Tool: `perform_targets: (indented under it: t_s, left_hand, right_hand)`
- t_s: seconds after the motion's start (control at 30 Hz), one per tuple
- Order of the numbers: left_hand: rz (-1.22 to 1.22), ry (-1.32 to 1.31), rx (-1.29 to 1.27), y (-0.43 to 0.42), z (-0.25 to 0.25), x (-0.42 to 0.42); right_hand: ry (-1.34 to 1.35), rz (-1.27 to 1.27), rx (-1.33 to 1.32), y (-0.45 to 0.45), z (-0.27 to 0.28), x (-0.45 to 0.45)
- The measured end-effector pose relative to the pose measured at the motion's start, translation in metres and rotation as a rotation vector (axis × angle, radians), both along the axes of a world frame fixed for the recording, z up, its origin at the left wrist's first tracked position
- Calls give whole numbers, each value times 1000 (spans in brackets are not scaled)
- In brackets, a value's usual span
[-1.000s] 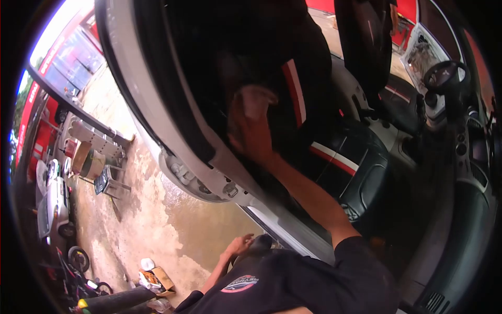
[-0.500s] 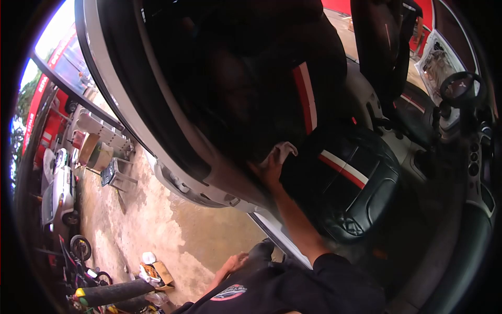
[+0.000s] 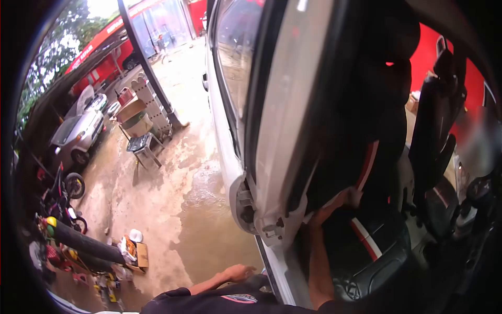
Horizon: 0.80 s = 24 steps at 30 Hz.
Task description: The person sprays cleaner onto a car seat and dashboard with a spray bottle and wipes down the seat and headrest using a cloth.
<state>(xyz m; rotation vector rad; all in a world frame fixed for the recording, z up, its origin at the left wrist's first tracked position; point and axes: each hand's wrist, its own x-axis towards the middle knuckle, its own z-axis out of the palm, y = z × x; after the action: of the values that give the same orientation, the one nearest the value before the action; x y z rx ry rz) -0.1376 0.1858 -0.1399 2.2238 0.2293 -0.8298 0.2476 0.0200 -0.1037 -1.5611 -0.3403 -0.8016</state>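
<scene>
My right hand [image 3: 333, 207] reaches into the car and is closed on a pale cloth [image 3: 355, 197], beside the black front seat. The seat cushion [image 3: 384, 264] carries a white and red stripe, and a similar stripe [image 3: 368, 166] runs down the dark backrest. The hand is low by the backrest, near the inner side of the door pillar [image 3: 280, 206]; just what the cloth touches is too dark to make out. Outside the door sill, my left hand [image 3: 240, 272] rests near my knee with its fingers loosely extended, holding nothing.
The white door sill [image 3: 277, 275] runs between my arms. Wet concrete [image 3: 209, 235] lies to the left. Farther out are a chair [image 3: 144, 144], a cardboard box [image 3: 141, 255], a dark cylinder [image 3: 89, 246], a motorbike [image 3: 73, 186] and a silver car [image 3: 81, 131].
My view has swung left, showing more of the yard and the car's outer side. My right hand still holds the cloth by the seat, and my left hand stays near my knee.
</scene>
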Motion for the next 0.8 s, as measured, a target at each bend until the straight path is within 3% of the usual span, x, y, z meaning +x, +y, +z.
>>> perform_targets:
  t_s: [0.1, 0.17, 0.23, 0.3, 0.43, 0.5, 0.53, 0.57, 0.6, 0.63, 0.7, 0.77, 0.8]
  left_hand:
    - [-142, -254, -66, -35, 64, 50]
    - [-239, -674, -92, -70, 88, 88]
    - [-151, -813, -166, -110, 142, 131]
    - [-36, -1166, -318, -141, 176, 175]
    - [333, -1656, -198, -169, 238, 256]
    - [572, -1713, -87, -166, 264, 279]
    - [676, -1631, -157, -164, 262, 289]
    - [770, -1542, -227, -159, 251, 304]
    - [862, -1454, -292, -157, 238, 316]
    - [887, -1474, -246, -155, 223, 325]
    - [957, -1532, -126, -145, 204, 340]
    - [1005, -1629, -173, -143, 208, 344]
    - [1026, -1673, -201, -145, 210, 345]
  right_hand:
    - [-259, 118, -363, -28, 110, 30]
    - [-335, 294, -330, -23, 191, 42]
    - [-344, 165, -449, -18, 209, 68]
    - [-352, 97, -458, -15, 225, 82]
    - [-379, -108, -469, -21, 243, 75]
    - [-417, -276, -507, -24, 256, 67]
    - [-445, -415, -553, -24, 262, 66]
    - [-344, -1264, -865, -19, 273, 66]
    - [-63, -2076, -1055, -11, 280, 67]
    - [-2, -2212, -1024, -4, 280, 63]
    - [-248, -1225, -769, 13, 255, 68]
    - [-402, -235, -450, 28, 232, 72]
    - [-395, -161, -435, 23, 224, 80]
